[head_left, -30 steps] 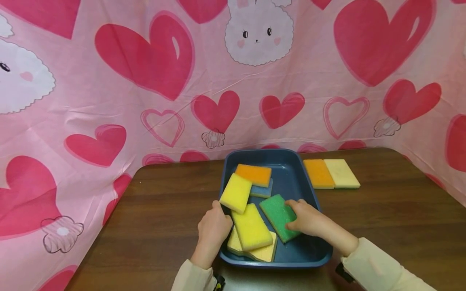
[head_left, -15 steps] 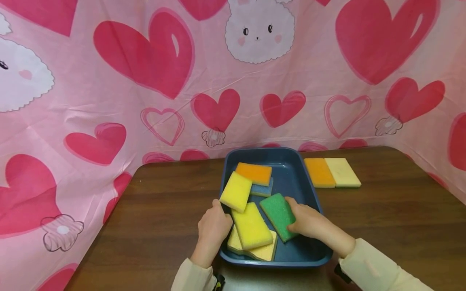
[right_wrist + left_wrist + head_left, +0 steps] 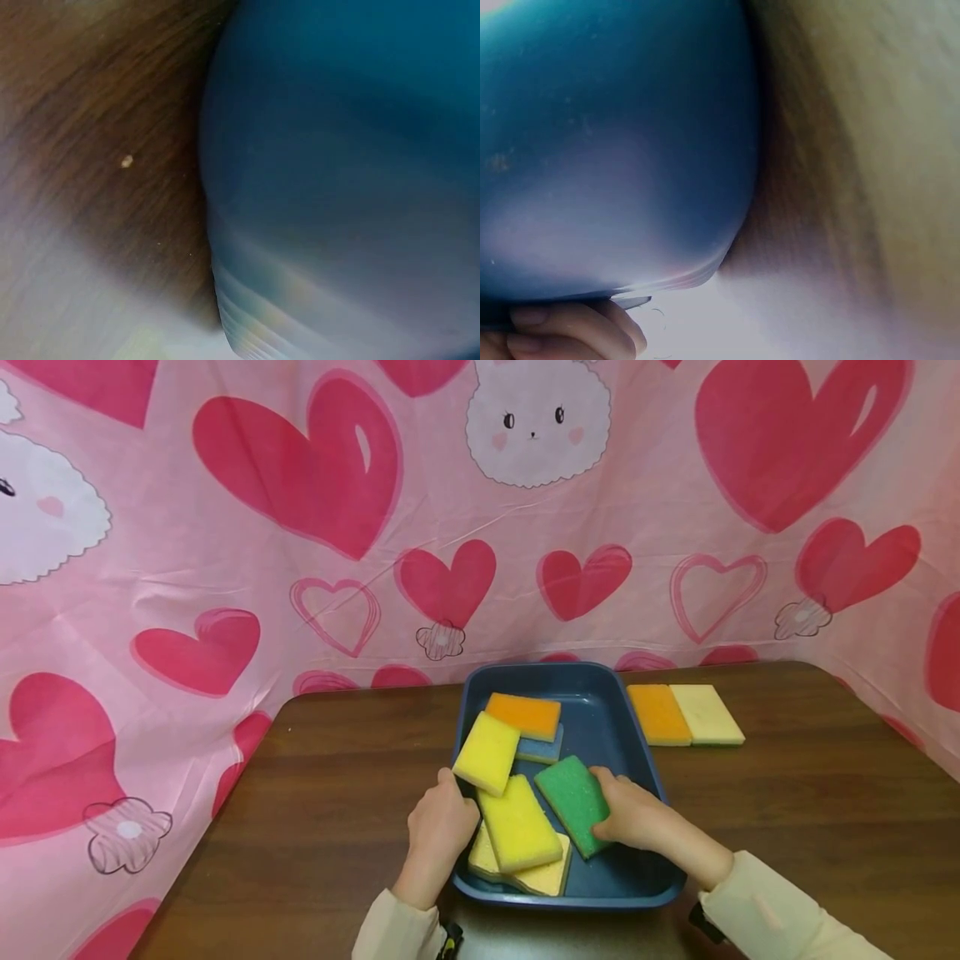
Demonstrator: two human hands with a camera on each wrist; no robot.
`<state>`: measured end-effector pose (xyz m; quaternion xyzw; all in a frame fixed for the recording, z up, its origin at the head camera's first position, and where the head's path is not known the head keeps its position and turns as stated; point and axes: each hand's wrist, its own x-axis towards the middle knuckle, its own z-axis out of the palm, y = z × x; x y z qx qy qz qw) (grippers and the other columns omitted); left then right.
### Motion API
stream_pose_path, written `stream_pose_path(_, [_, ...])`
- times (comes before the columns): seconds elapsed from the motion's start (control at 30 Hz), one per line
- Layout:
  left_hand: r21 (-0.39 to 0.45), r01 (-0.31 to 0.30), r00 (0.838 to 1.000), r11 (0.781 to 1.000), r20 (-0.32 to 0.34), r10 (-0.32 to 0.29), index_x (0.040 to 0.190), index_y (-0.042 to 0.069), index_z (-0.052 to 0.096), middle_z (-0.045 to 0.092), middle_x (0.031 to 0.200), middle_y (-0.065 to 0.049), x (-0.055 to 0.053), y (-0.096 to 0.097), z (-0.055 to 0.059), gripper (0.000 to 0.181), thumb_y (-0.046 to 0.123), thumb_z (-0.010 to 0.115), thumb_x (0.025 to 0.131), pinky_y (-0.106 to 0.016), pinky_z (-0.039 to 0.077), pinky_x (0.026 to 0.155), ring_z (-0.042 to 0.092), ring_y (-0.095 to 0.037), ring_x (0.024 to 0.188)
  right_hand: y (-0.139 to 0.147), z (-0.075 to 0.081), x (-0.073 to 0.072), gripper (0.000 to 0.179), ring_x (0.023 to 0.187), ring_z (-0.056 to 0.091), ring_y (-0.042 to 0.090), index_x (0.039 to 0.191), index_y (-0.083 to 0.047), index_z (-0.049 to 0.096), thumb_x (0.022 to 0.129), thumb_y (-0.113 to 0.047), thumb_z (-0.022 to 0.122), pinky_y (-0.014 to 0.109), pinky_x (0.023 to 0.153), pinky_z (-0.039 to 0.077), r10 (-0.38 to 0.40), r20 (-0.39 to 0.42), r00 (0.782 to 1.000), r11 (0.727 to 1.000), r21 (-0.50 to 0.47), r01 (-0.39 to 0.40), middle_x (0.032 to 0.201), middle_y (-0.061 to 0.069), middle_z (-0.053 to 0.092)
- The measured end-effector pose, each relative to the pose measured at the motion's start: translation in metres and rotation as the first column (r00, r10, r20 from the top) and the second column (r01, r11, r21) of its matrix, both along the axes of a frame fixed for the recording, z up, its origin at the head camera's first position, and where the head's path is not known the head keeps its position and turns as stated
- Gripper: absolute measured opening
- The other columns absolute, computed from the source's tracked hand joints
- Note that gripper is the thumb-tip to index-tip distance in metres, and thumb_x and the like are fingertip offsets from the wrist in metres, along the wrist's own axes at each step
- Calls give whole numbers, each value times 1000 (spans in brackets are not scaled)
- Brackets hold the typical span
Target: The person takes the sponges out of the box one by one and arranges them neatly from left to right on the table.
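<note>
While the left hand (image 3: 441, 820) curls round the left edge of the tray (image 3: 606, 745), the half-closed right hand (image 3: 637, 812) pinches the green sponge (image 3: 572, 800) near the right edge. Grasping seems the step; lifting would need firmness.

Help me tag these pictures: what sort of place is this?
Probably an indoor tabletop filming corner: a pink heart-print sheet hangs behind a wood-grained table bearing a blue tray of sponges.

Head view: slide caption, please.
Left hand grips a blue tray of sponges; right hand holds a green sponge inside.
</note>
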<state>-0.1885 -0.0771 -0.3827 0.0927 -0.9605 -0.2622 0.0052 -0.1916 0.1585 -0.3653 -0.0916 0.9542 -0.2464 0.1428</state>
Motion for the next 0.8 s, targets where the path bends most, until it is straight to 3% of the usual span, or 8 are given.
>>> stream_pose_path(0.53, [-2,1,1000,1000,-3,-1,102,-2,48,54,68,-14,0,0,0,25,12,55,82,-38,40,52,50,-24,56,-2,4,4,79,92,53,30,134,4,40,69,-15,79,47,80,47,-4,-59,998,1000,20,5,119,22,57])
stream_pose_path(0.8, [-8,5,1000,1000,-7,-5,100,-2,48,52,65,-13,1,0,1,23,11,54,82,-37,37,50,49,-23,54,-1,5,5,77,89,54,28,133,0,44,67,-14,81,43,73,47,21,-105,994,1000,-8,-22,114,20,59])
